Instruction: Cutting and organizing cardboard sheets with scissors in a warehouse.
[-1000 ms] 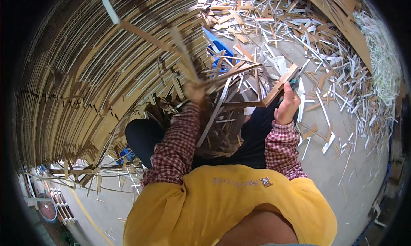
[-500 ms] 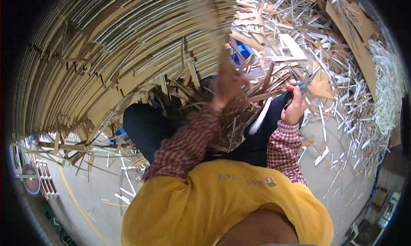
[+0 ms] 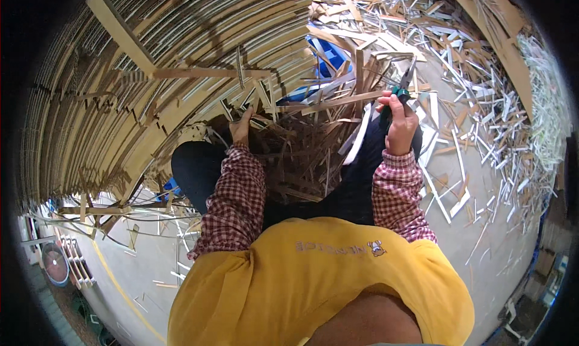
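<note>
My right hand (image 3: 400, 128) is closed round a pair of pliers (image 3: 405, 84) with green handles, jaws pointing up and away from me. Beside the pliers runs a long brown cardboard strip (image 3: 344, 102). To the left, my left hand (image 3: 240, 129) is at the lower edge of a big stack of cardboard sheets (image 3: 199, 41). Its fingers are curled among cut strip ends, and what they grip is partly hidden. A bent cardboard strip (image 3: 208, 73) lies across the stack's face above that hand.
Between my knees is a heap of brown cardboard scraps (image 3: 295, 159). Blue plastic (image 3: 329, 53) shows behind it. White and brown offcuts (image 3: 464, 105) litter the floor at right, near a leaning cardboard sheet (image 3: 497, 50). A fan (image 3: 55, 263) stands far left.
My left hand, blurred over the scraps before, has moved left to the stack's edge. A bent strip now shows across the stack. My right hand with the pliers has shifted slightly up and left.
</note>
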